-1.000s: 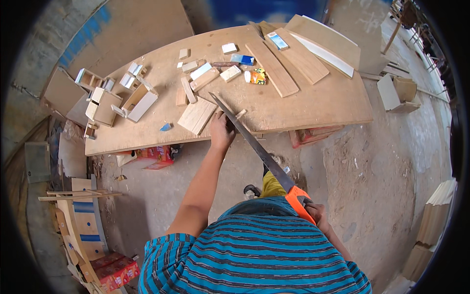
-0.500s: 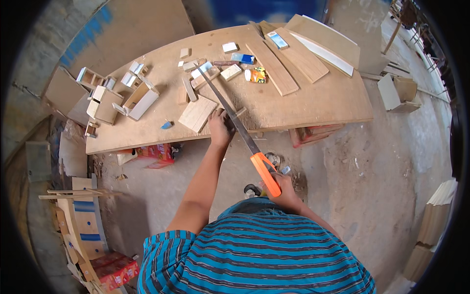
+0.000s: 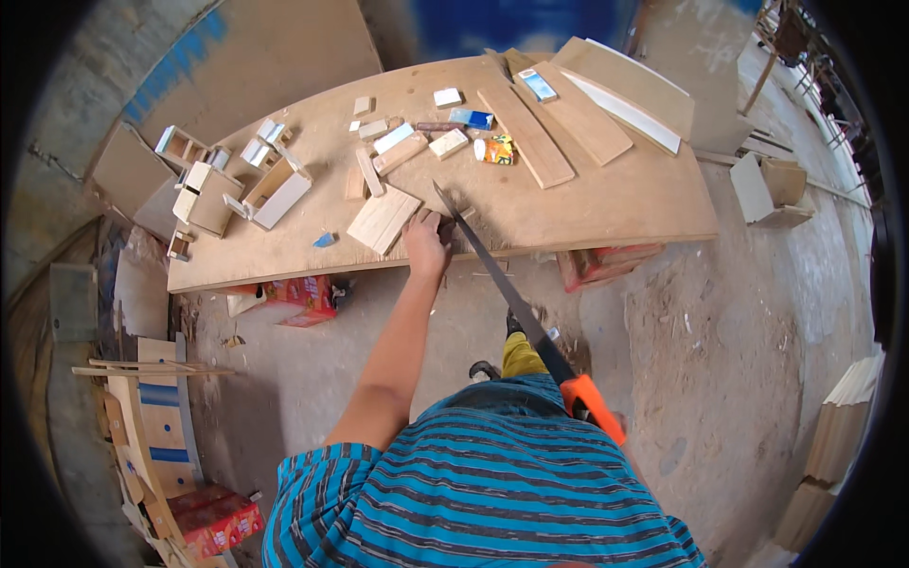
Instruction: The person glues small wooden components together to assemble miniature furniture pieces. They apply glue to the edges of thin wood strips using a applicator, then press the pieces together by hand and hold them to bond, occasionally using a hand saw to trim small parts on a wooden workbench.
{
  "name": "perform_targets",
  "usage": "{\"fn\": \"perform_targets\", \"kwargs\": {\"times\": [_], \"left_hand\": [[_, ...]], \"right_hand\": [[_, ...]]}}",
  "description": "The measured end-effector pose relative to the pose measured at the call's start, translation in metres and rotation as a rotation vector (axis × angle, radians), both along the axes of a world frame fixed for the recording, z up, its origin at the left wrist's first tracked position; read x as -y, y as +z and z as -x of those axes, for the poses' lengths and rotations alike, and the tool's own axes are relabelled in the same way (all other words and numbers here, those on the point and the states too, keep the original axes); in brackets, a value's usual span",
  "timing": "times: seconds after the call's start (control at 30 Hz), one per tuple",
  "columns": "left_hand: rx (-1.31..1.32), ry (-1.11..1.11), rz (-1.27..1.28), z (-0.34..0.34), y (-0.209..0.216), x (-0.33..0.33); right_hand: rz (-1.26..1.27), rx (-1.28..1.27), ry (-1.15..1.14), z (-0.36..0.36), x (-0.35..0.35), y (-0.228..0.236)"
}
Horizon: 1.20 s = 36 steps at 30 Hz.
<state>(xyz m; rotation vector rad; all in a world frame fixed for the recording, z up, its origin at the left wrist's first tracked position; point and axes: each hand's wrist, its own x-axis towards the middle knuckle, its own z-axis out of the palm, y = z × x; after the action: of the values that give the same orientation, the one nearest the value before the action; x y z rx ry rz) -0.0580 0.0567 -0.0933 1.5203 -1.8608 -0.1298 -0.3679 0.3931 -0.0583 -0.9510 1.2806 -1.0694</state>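
A hand saw (image 3: pixel 502 281) with an orange handle runs from beside my body up to the table's front edge. My right hand (image 3: pixel 620 428) is closed on its handle, mostly hidden behind it. The blade's tip reaches just past a narrow wooden strip (image 3: pixel 463 215) that lies at the edge. My left hand (image 3: pixel 428 244) holds this strip down, its fingers bent over it to the left of the blade. A flat wooden board (image 3: pixel 383 221) lies right beside my left fingers.
The wooden table (image 3: pixel 606 210) bears small wooden blocks (image 3: pixel 449 144), two long planks (image 3: pixel 530 138), an orange-yellow packet (image 3: pixel 494 150) and small box-like wooden pieces (image 3: pixel 272 194) at left. Red cartons (image 3: pixel 301 301) stand beneath. A wooden box (image 3: pixel 769 189) sits on the floor at right.
My right hand has drawn the saw back toward my body and to the right, so its tip has left the blocks and lies near the table edge. My left hand stays at the strip.
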Motion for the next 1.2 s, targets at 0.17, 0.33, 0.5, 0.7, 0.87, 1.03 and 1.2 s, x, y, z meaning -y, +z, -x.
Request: {"fn": "perform_targets", "kwargs": {"times": [0.17,0.33,0.5,0.7,0.87,1.03,1.2], "left_hand": [[-0.166,-0.006,0.005,0.002,-0.004,0.005],[-0.128,0.01,0.055,0.005,-0.003,0.006],[-0.307,-0.011,-0.178,0.005,0.007,0.003],[-0.588,-0.222,-0.476,0.012,0.037,-0.005],[-0.676,-0.29,-0.54,0.02,0.048,0.006],[-0.562,-0.27,-0.544,0.027,0.05,0.026],[-0.583,-0.232,-0.556,0.049,0.058,0.055]], "right_hand": [[-0.043,0.125,-0.001,0.018,0.011,0.003],[0.257,-0.196,0.022,0.029,0.033,0.011],[0.435,-0.721,-0.192,0.009,0.108,0.04],[0.738,-1.247,-0.239,0.035,0.27,0.012],[0.523,-1.552,-0.028,0.058,0.355,0.013],[0.731,-1.515,0.144,-0.001,0.359,0.061],[0.936,-1.133,0.461,-0.065,0.392,0.053]]}}
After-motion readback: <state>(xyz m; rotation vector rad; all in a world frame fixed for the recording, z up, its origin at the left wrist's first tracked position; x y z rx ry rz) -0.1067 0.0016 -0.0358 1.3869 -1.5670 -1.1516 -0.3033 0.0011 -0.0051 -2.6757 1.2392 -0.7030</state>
